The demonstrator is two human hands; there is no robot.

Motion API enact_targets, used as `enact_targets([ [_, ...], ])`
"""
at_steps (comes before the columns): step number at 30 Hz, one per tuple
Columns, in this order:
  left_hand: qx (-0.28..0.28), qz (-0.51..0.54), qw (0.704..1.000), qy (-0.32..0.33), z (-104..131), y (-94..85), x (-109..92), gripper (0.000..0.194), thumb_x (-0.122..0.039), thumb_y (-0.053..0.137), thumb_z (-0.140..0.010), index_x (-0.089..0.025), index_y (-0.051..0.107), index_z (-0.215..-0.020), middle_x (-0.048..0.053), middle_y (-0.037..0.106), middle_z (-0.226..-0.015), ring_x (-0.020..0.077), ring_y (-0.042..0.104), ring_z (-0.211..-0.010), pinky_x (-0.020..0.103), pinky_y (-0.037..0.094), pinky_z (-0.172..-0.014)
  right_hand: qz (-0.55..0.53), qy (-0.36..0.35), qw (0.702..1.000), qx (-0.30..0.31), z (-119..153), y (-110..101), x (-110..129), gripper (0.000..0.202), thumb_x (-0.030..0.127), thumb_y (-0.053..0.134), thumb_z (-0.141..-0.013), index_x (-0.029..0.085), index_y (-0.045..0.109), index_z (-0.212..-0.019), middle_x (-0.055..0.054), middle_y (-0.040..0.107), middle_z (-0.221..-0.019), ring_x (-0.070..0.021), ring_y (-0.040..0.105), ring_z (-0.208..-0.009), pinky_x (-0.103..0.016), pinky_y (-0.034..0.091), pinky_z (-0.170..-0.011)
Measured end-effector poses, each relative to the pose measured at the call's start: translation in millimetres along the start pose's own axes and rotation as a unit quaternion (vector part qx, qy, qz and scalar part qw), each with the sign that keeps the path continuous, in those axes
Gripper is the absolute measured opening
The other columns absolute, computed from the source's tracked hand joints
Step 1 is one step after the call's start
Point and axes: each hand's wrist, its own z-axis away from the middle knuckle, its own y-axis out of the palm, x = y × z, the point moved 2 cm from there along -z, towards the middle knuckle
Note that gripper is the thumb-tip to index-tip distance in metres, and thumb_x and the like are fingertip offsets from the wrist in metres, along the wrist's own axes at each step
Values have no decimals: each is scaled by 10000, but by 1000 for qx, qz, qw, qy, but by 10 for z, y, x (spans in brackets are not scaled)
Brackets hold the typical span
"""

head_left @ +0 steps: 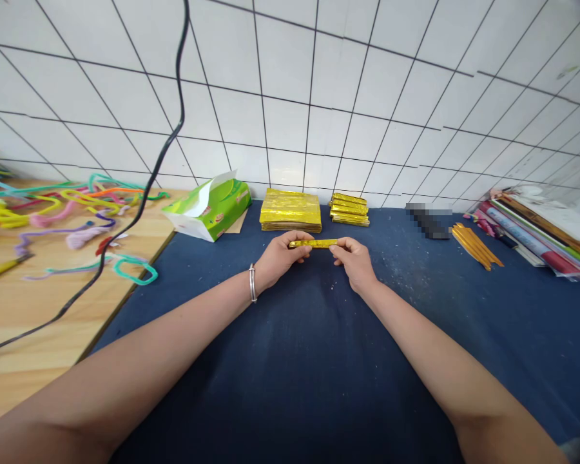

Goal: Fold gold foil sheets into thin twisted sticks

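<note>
A narrow folded strip of gold foil paper is stretched level between my two hands, above the dark blue tabletop. My left hand, with a silver bracelet on its wrist, pinches the strip's left end between thumb and fingers. At the right end, my right hand pinches it the same way. Just behind the hands lies a thick stack of gold foil sheets. To the right of that stack sits a smaller pile of folded gold foil strips.
A green tissue box stands at the back left. Colourful pipe cleaners lie scattered on a wooden board, and a black cable hangs across. Rightward are flat golden strips and stacked books. A tiled wall rises behind.
</note>
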Motion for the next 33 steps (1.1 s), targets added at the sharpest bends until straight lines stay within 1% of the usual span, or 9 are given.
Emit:
enact_targets([
  [3, -3, -13, 1000, 14, -8, 1, 17, 265, -216, 644, -714, -184, 611, -975, 4, 595, -826, 71, 521, -645, 199, 452, -595, 6, -7, 1000, -3, 1, -2, -4, 214, 382, 609, -704, 182, 619, -779, 7, 558, -746, -93, 478, -610, -203, 434, -500],
  [8, 0, -18, 1000, 14, -7, 6, 12, 233, -206, 631, -717, -185, 609, -948, -4, 578, -780, 71, 502, -620, 197, 440, -579, -1, -2, 1000, 9, -1, 1, -12, 192, 363, 611, -706, 181, 610, -768, 21, 528, -700, -90, 466, -600, -201, 425, -499],
  [15, 0, -30, 999, 25, -3, 17, -1, 197, -198, 618, -719, -180, 608, -915, -6, 568, -782, 71, 493, -624, 188, 431, -564, 10, -4, 1000, -7, 11, 23, 6, 186, 359, 604, -709, 176, 582, -736, 30, 512, -672, -91, 455, -589, -201, 415, -488],
  [18, -1, -32, 999, 24, -4, 17, 0, 198, -206, 622, -719, -179, 602, -915, -10, 564, -786, 69, 495, -626, 184, 427, -555, 8, 0, 1000, -8, 19, 32, 10, 213, 385, 605, -713, 175, 570, -726, 32, 506, -657, -93, 461, -591, -199, 413, -485],
  [26, -9, -21, 1000, 16, 17, 33, -29, 241, -287, 639, -730, -181, 591, -942, -1, 573, -805, 74, 512, -621, 187, 429, -543, 17, 4, 1000, -6, 25, 40, -28, 273, 455, 579, -749, 185, 579, -784, 29, 520, -653, -96, 495, -581, -207, 423, -501],
  [30, -9, -20, 1000, 14, 18, 28, -27, 240, -285, 638, -734, -182, 591, -946, -2, 576, -799, 74, 519, -621, 190, 432, -546, 8, 5, 1000, -2, 31, 39, -22, 274, 453, 588, -751, 183, 583, -802, 25, 536, -668, -92, 502, -574, -208, 420, -502],
  [33, -18, -12, 1000, 9, 13, 13, -18, 258, -299, 644, -731, -178, 593, -953, 0, 580, -783, 81, 530, -625, 196, 435, -550, -19, 6, 1000, 2, 32, 38, -12, 265, 424, 615, -736, 184, 582, -844, 17, 563, -711, -91, 519, -591, -208, 425, -513],
])
